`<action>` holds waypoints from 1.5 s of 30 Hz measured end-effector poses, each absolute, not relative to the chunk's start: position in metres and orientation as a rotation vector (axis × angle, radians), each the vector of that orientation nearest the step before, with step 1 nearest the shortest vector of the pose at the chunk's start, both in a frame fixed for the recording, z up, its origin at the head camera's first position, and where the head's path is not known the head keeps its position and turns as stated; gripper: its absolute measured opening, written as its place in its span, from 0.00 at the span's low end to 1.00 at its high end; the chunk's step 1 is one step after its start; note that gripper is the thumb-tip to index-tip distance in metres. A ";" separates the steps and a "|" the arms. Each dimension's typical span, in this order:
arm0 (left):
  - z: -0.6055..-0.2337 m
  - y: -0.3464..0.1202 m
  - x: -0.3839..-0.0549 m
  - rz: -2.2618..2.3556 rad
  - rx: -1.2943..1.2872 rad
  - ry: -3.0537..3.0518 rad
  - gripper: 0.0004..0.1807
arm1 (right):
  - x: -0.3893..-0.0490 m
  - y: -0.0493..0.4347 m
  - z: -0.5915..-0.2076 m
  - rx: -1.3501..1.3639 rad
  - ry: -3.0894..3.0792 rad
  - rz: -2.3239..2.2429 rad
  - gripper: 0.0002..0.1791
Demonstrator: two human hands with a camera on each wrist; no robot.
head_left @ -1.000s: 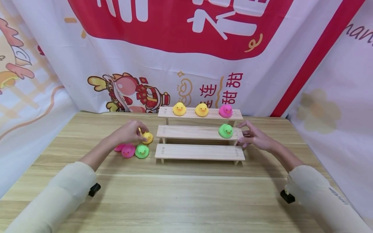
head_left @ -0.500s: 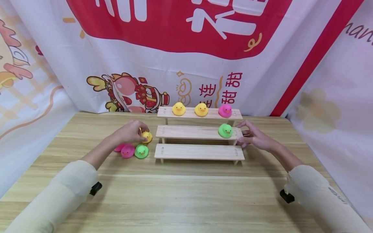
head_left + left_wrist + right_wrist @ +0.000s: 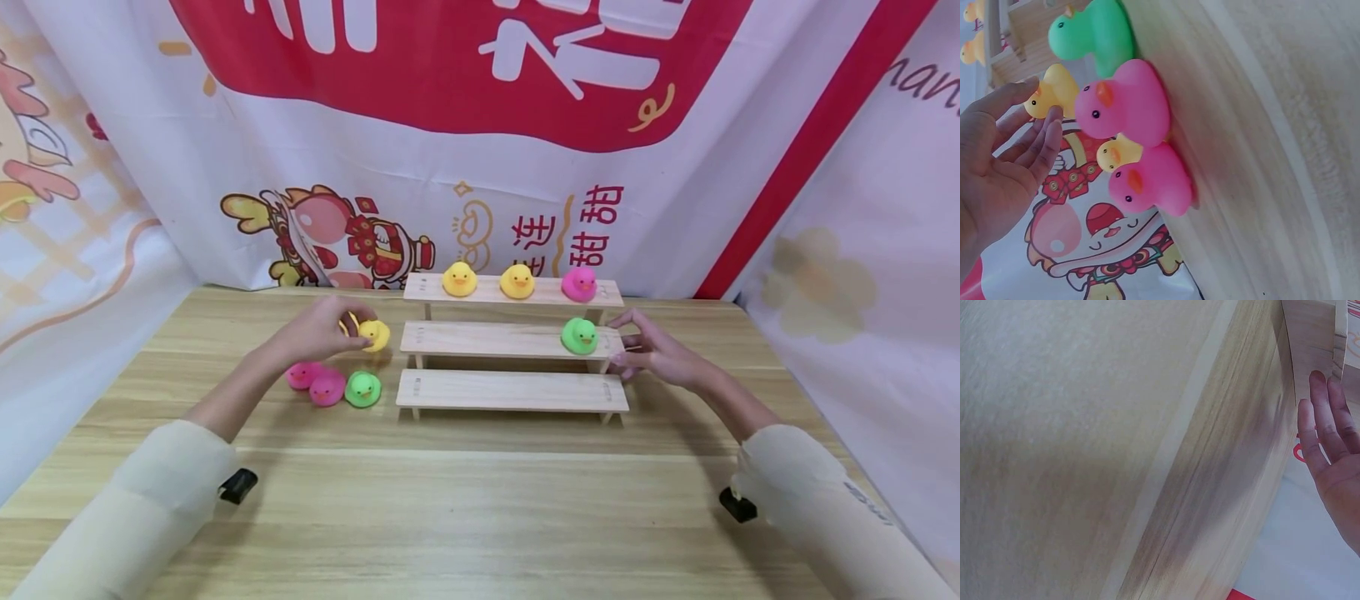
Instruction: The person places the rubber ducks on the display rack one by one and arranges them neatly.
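My left hand (image 3: 324, 325) pinches a yellow rubber duck (image 3: 375, 336) between thumb and fingers, left of a three-step wooden stand (image 3: 480, 392). In the left wrist view that duck (image 3: 1060, 87) sits at the fingertips. Below the hand lie two pink ducks (image 3: 327, 387) and a green duck (image 3: 363, 389); another yellow duck (image 3: 1116, 153) shows between the pink ones in the left wrist view. My right hand (image 3: 660, 354) touches the stand's right end at the middle step; its fingers look straight in the right wrist view.
On the top step stand two yellow ducks (image 3: 517, 282) and a pink duck (image 3: 580, 284). A green duck (image 3: 580, 336) stands at the right of the middle step. Behind the wooden table (image 3: 465, 517) hangs a printed cloth (image 3: 337, 150).
My left hand has risen slightly and moved back with the yellow duck, lifting it off the table and uncovering more of the pink ducks. The right hand stays put.
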State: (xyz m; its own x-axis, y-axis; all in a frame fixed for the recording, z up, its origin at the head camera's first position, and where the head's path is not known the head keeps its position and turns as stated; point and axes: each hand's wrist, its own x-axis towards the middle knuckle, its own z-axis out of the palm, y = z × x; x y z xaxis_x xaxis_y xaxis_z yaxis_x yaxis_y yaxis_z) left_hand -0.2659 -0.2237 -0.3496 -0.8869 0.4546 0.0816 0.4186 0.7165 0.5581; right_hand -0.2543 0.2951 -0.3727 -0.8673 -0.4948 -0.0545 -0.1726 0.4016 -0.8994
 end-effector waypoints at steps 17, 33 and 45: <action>-0.325 -0.223 -0.246 1.036 0.736 2.895 0.15 | -0.254 0.296 -0.377 -0.621 2.359 -1.468 0.24; -0.323 -0.208 -0.238 1.091 0.872 2.926 0.15 | -0.248 0.295 -0.384 -0.612 2.337 -1.497 0.25; -0.322 -0.183 -0.241 1.186 0.979 2.872 0.15 | -0.254 0.296 -0.377 -0.622 2.352 -1.480 0.24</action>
